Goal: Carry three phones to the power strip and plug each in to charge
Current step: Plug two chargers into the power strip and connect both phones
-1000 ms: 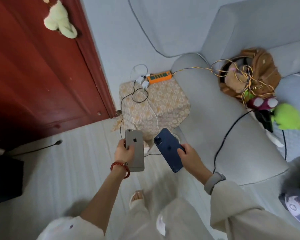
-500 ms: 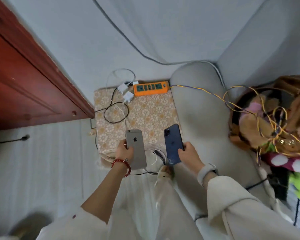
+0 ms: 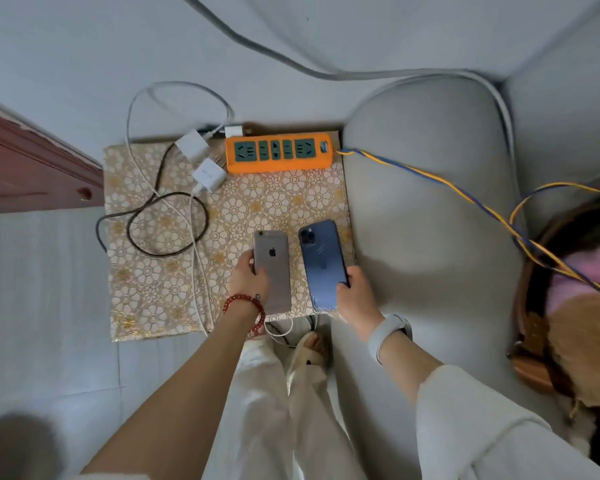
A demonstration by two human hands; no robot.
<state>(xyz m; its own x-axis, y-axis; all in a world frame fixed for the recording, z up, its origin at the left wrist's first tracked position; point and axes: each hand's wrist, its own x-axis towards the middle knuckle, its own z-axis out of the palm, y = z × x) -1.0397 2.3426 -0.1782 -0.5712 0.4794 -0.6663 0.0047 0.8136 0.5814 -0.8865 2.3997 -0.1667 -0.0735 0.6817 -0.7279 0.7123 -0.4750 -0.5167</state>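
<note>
While the left hand [image 3: 248, 278] grips a grey phone [image 3: 272, 270], the right hand [image 3: 355, 296] grips a blue phone [image 3: 323, 265] (backs up); orange power strip [image 3: 279, 153] at twelve o'clock.

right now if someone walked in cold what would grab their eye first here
Probably the orange power strip, bright at the far edge of the flower-patterned cloth, with two white chargers and looped cables just left of it. Next, the two phones held backs-up over the cloth: a silver phone in the left hand and a blue phone in the right hand, beside the grey sofa arm.
</note>
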